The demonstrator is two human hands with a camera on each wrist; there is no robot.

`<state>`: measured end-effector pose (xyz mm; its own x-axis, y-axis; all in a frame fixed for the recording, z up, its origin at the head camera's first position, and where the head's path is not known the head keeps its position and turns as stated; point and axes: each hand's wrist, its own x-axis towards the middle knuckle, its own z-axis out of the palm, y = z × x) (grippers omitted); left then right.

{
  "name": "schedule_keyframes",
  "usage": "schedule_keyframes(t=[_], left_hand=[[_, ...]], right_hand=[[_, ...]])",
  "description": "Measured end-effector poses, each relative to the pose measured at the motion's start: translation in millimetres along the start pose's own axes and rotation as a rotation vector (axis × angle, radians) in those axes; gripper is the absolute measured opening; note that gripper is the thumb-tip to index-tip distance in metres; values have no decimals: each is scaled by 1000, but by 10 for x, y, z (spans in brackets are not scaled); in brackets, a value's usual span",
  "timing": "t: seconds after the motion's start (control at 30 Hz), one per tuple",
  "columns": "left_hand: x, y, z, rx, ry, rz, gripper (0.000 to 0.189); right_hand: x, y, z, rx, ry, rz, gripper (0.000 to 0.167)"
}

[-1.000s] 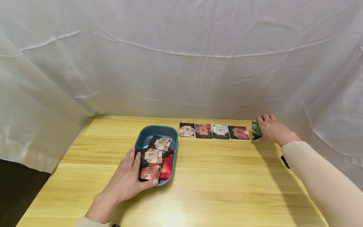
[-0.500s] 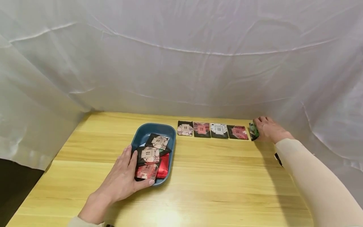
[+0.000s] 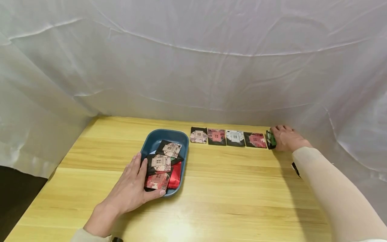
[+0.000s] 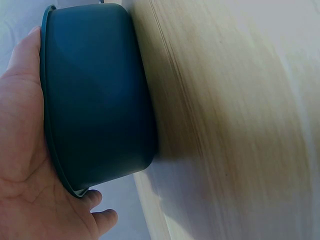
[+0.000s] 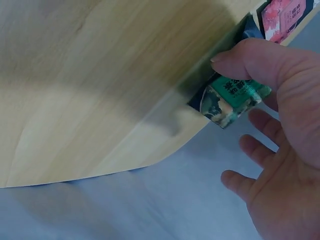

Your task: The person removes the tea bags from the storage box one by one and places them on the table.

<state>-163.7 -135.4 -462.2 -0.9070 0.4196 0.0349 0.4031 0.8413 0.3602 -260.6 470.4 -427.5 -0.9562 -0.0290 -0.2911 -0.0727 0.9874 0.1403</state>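
Observation:
At the right end of a row on the table, my right hand point(image 3: 289, 138) pinches a green-and-black square sachet point(image 3: 270, 139). In the right wrist view the thumb presses across the sachet point(image 5: 232, 97), and its lower corner shows below the thumb. The other fingers are spread beyond the table edge. My left hand point(image 3: 131, 188) lies along the left and near rim of a blue tray point(image 3: 185, 158), fingers extended. Overlapping sachets fill the tray: black ones with pale floral labels point(image 3: 161, 163), a pink-labelled one point(image 3: 158, 180) and a bright red one point(image 3: 174, 176).
Left of the green sachet, a pink-and-black sachet point(image 3: 255, 139), a white-labelled one point(image 3: 235, 138), a red one point(image 3: 216, 136) and a beige-labelled one point(image 3: 198, 135) lie flat in line. A white curtain point(image 3: 193, 84) hangs right behind the wooden table point(image 3: 226, 191).
The right hand has brought the green sachet slightly left, closer to the end of the row. The left hand stays at the tray. The head view has shifted a little.

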Motion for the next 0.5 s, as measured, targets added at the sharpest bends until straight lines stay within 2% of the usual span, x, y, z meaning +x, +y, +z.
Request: schedule_keyframes(t=[0.17,0.3,0.5], left_hand=[[2,-5,-1,-1,-4,-1,135],[2,-3,-6,-8,-8,-4,135],[-1,-2,-8,-15,-12,-6,134]], right_hand=[[0,-5,31,-15,-18,25,89],[-39,-13,39,-20,-21,6,80],[-83,-26,58,46,-78,-11,69]])
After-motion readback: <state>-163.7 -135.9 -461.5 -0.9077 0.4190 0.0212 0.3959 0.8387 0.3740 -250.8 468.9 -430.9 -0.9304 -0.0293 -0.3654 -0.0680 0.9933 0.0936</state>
